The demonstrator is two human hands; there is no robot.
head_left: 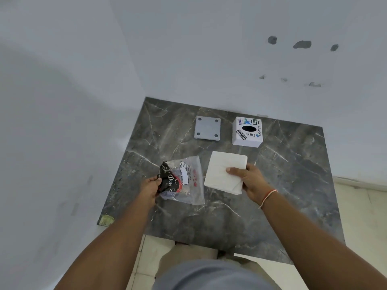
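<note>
A: What are the hands doing?

B: The left hand pinches the dark printed end of a clear wrapper, thumb and fingers closed on the plastic. The right hand grips a square stack of white tissues at its near right corner, with the thumb on top and the fingers curled under.

A: Are the tissues lying on the counter?

B: I cannot tell. The stack sits low over the counter, just right of the wrapper, and their edges nearly meet. The rest of the wrapper lies flat on the stone.

A: What about edges and room?

B: The counter's far and left sides run against the wall. Its near and right edges are free, with tiled floor beyond them. There is bare stone to the right of the tissues and along the near side, under both forearms.

A: Any containers?

B: A white box with stickers stands behind the tissues, near the far wall. The oval hole in its top is dark, so its contents are hidden. A grey square plate with four round spots lies just left of it, apart from it. The wrapper looks flat, and I cannot make out any tissues inside it.

A: Anything on the arms?

B: There is a thin band round the right wrist.
</note>
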